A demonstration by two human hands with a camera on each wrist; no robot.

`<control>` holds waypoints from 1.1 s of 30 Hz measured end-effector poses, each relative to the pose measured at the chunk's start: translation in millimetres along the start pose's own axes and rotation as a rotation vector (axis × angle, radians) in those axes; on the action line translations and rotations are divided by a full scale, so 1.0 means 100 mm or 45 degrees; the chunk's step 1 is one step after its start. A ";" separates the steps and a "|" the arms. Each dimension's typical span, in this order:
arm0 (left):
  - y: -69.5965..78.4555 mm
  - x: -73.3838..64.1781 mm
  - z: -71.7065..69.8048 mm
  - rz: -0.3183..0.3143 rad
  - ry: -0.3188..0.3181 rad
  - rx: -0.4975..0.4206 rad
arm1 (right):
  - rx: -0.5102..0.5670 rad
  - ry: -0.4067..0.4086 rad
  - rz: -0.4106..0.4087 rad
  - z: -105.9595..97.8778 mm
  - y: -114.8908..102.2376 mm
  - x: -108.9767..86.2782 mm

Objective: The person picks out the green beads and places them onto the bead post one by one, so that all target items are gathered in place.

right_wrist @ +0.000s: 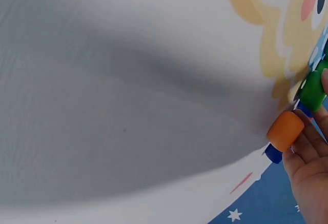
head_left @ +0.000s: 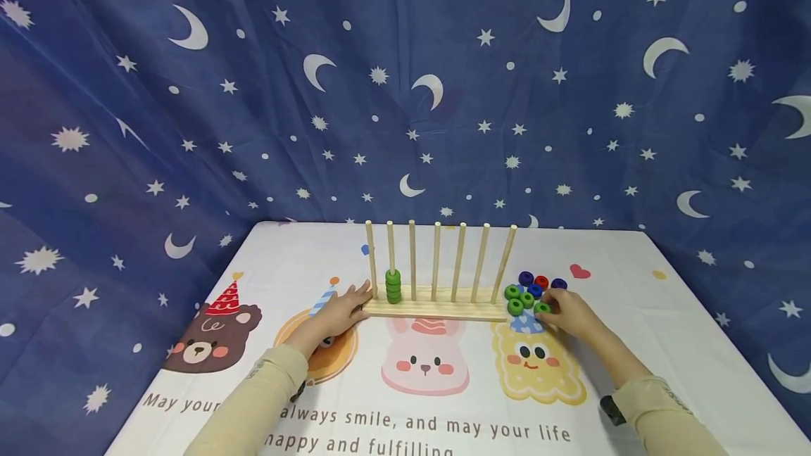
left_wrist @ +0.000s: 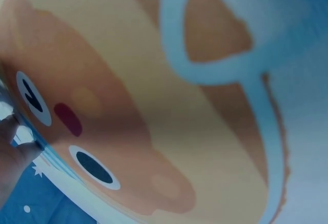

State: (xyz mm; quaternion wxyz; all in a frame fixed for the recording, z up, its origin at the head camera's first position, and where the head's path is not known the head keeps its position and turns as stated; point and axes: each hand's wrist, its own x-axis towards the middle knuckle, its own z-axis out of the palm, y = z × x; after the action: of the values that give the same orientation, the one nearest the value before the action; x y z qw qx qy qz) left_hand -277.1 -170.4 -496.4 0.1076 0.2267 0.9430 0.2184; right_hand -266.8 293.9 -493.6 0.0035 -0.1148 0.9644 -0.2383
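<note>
A wooden peg rack [head_left: 437, 310] with several upright pegs stands on the table, and green beads [head_left: 393, 287] are stacked on its second peg from the left. My left hand [head_left: 342, 312] holds the rack's left end, thumb at the front and fingers toward the back. Beyond the rack's right end, my right hand [head_left: 570, 312] pinches a green bead [head_left: 541, 308] between thumb and finger. Beside it lie more green beads [head_left: 515, 307], dark blue beads [head_left: 526, 278] and a red bead [head_left: 541, 282]. An orange bead [right_wrist: 285, 130] shows by the fingers in the right wrist view, hidden from the head view.
The white tablecloth [head_left: 507, 428] carries printed cartoon animals and lettering. Behind the table hangs a dark blue curtain [head_left: 405, 125] with stars and moons. A printed heart [head_left: 579, 271] lies to the right of the beads.
</note>
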 end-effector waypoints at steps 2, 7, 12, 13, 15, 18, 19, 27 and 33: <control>-0.01 0.00 0.01 0.005 0.001 -0.001 | -0.007 -0.008 -0.017 -0.01 0.00 0.00; -0.03 0.02 0.02 0.011 -0.016 0.012 | -0.019 -0.047 -0.001 -0.02 -0.01 -0.01; -0.04 0.02 0.02 0.019 -0.014 0.019 | -0.033 -0.059 0.009 -0.05 -0.04 -0.02; -0.05 0.03 0.03 0.020 -0.013 0.018 | -0.040 -0.060 0.011 -0.06 -0.05 -0.01; -0.05 0.02 0.03 0.019 -0.009 0.019 | -0.051 -0.065 0.018 -0.07 -0.06 0.00; -0.04 0.03 0.02 0.011 -0.011 0.016 | -0.071 -0.080 0.019 -0.09 -0.07 0.00; -0.04 0.03 0.02 0.012 -0.011 0.015 | -0.076 -0.088 0.019 -0.09 -0.07 0.00; -0.02 0.03 0.01 0.029 -0.006 0.011 | -0.091 -0.082 0.006 -0.18 -0.13 -0.06; -0.04 0.02 0.02 0.017 -0.004 0.004 | -0.092 -0.054 -0.048 -0.25 -0.21 -0.10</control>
State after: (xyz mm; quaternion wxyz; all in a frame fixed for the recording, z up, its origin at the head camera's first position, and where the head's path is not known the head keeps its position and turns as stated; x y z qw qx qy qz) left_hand -279.6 -172.2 -500.3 0.1073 0.2335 0.9416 0.2175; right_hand -253.9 289.1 -462.1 0.0151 -0.1381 0.9697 -0.2007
